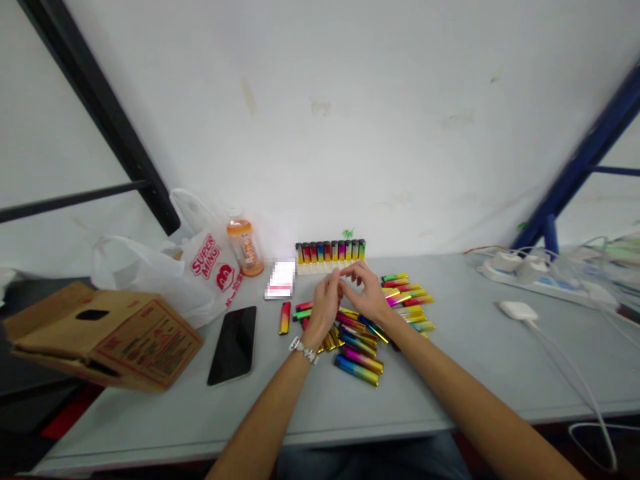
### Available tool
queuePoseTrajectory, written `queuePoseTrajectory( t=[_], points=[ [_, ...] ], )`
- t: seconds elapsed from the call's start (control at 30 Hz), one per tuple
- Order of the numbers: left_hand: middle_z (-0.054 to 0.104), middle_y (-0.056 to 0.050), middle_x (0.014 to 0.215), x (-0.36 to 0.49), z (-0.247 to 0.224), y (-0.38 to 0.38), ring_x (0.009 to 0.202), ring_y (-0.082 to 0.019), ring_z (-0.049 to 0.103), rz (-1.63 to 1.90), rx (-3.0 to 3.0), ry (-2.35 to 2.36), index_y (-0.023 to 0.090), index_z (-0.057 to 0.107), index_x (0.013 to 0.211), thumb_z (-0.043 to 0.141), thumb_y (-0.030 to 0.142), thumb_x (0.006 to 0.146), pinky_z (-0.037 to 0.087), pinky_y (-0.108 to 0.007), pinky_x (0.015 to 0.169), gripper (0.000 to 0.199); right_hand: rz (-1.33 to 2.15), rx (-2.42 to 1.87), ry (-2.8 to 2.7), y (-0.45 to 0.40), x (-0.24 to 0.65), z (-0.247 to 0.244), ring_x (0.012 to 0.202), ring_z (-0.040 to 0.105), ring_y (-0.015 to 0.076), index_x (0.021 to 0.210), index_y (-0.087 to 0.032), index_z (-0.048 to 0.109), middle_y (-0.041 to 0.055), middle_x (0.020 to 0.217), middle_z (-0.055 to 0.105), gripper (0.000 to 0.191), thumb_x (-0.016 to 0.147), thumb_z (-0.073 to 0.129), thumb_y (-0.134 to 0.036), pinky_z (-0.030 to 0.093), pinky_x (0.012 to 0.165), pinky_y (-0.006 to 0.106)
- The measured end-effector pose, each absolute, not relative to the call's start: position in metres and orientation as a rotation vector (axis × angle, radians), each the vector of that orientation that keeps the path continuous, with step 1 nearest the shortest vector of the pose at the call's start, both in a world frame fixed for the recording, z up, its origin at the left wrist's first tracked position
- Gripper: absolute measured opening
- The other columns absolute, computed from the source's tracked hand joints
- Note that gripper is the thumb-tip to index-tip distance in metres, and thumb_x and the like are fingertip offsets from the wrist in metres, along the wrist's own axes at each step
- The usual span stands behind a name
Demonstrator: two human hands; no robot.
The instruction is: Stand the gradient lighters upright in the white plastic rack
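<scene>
My left hand (325, 303) and right hand (369, 293) meet near the row of upright lighters (331, 252) at the back edge of the worktop (475, 347), fingers together at the tips; whether they grip anything, I cannot tell. Loose lighters (360, 343) lie scattered about my wrists, toward the front edge.

Over there, shiny multicoloured lighters (363, 361) lie flat in a loose heap; behind, a tidy row of lighters (327, 252) stands upright.
</scene>
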State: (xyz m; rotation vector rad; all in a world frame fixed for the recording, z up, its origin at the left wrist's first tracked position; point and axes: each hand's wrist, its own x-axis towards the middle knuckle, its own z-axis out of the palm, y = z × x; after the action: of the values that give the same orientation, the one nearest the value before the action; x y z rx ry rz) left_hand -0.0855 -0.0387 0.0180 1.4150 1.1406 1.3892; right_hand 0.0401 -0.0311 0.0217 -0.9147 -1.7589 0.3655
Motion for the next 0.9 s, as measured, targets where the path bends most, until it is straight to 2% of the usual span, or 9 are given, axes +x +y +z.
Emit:
queuePoseTrajectory(
  t=[0.17,0.33,0.5,0.6,0.7,0.8,0.9],
  points=[
    [0.037,0.005,0.053,-0.087,0.018,-0.038,0.052,-0.010,0.035,1.392,1.535,1.281,0.019,0.042,0.057,0.049,0.052,0.087,0.027,-0.025,0.052,0.045,0.426,-0.954,-1.713,-0.035,0.052,0.014,0.072,0.052,0.0165,0.090,-0.021,0.063,0.0026,0.081,0.058,0.011,0.086,0.057,-0.029,0.042,0.065,0.030],
    [0.032,0.006,0.054,-0.087,0.018,-0.038,0.053,-0.010,0.031,1.387,1.683,1.343,0.020,0.037,0.058,0.048,0.034,0.085,0.021,-0.026,0.053,0.033,0.453,-0.978,-1.700,-0.033,0.053,0.007,0.071,0.053,0.0163,0.089,-0.020,0.063,0.0023,0.080,0.061,0.011,0.085,0.055,-0.026,0.042,0.065,0.029],
    [0.033,0.006,0.055,-0.086,0.016,-0.039,0.054,-0.010,0.031,1.376,1.712,1.339,0.020,0.036,0.060,0.046,0.030,0.085,0.020,-0.026,0.053,0.029,0.469,-0.984,-1.708,-0.033,0.051,0.005,0.070,0.054,0.0161,0.084,-0.020,0.063,0.0015,0.077,0.061,0.010,0.082,0.053,-0.022,0.043,0.066,0.029],
    [0.032,0.006,0.056,-0.086,0.016,-0.040,0.055,-0.010,0.030,1.377,1.695,1.329,0.020,0.035,0.060,0.046,0.030,0.087,0.021,-0.026,0.053,0.030,0.460,-0.983,-1.715,-0.032,0.051,0.004,0.070,0.054,0.0159,0.082,-0.019,0.064,0.0015,0.075,0.062,0.011,0.083,0.053,-0.022,0.043,0.067,0.029],
    [0.032,0.006,0.056,-0.086,0.017,-0.041,0.055,-0.010,0.030,1.395,1.690,1.310,0.020,0.036,0.061,0.047,0.040,0.090,0.023,-0.026,0.054,0.036,0.470,-0.989,-1.717,-0.032,0.051,0.003,0.068,0.054,0.0156,0.081,-0.019,0.064,0.0015,0.075,0.063,0.011,0.083,0.054,-0.023,0.043,0.066,0.028],
    [0.036,0.006,0.060,-0.088,0.019,-0.043,0.058,-0.010,0.033,1.416,1.698,1.273,0.019,0.042,0.066,0.049,0.050,0.091,0.025,-0.025,0.056,0.040,0.483,-1.010,-1.709,-0.031,0.052,0.002,0.066,0.053,0.0149,0.082,-0.019,0.065,0.0010,0.074,0.063,0.012,0.084,0.054,-0.023,0.043,0.065,0.027],
    [0.041,0.005,0.062,-0.088,0.019,-0.044,0.060,-0.010,0.037,1.406,1.698,1.246,0.018,0.045,0.070,0.049,0.053,0.091,0.028,-0.025,0.058,0.040,0.497,-1.013,-1.705,-0.031,0.052,0.001,0.065,0.053,0.0142,0.083,-0.018,0.066,0.0006,0.072,0.063,0.014,0.084,0.054,-0.024,0.042,0.065,0.027]
  ],
)
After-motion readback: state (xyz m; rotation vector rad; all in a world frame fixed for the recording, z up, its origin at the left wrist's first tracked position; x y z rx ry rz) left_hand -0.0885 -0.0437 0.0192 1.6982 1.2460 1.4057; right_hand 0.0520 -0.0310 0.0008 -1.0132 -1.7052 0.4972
